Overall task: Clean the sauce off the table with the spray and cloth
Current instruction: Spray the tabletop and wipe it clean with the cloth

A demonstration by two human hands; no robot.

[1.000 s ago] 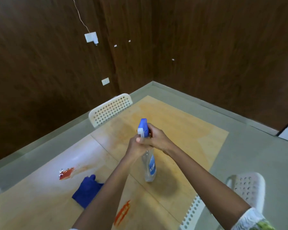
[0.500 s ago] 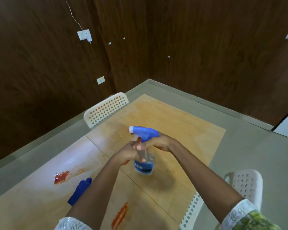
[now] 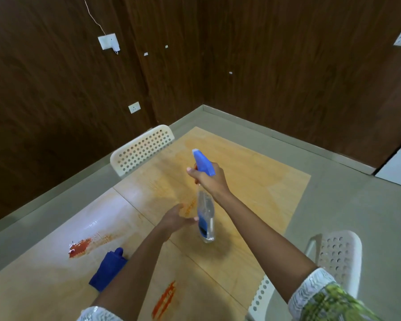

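Sauce (image 3: 79,247), red and wet, smeared on the big pale wooden table (image 3: 259,181), left side. Second red sauce streak (image 3: 164,301) near the front edge. Both not yet wiped.

White plastic chair with round holes (image 3: 142,149) pushed in at the far side. Another white holed chair (image 3: 333,258) on the right.

Clear plastic spray bottle with a blue trigger top (image 3: 205,205), lifted off the table, up in the air over the middle. Looks light, with little water inside. Hard and smooth, maybe slippery if wet. Best held at the thin neck under the blue top, one finger on the trigger.

Blue folded cloth (image 3: 108,269) lying flat on the table, just beside the first red patch, touched by nothing. Soft and floppy, easy to scrunch. Best grabbed from the top in a bunch, then pressed flat for wiping.

Right hand (image 3: 210,179) wrapped tight round the bottle neck, fingers curled. Left hand (image 3: 175,218) loose and spread, holding nothing, close to the lower part of the bottle; touching it or not, cannot tell.

Probably next: aim at the red patches and squeeze.
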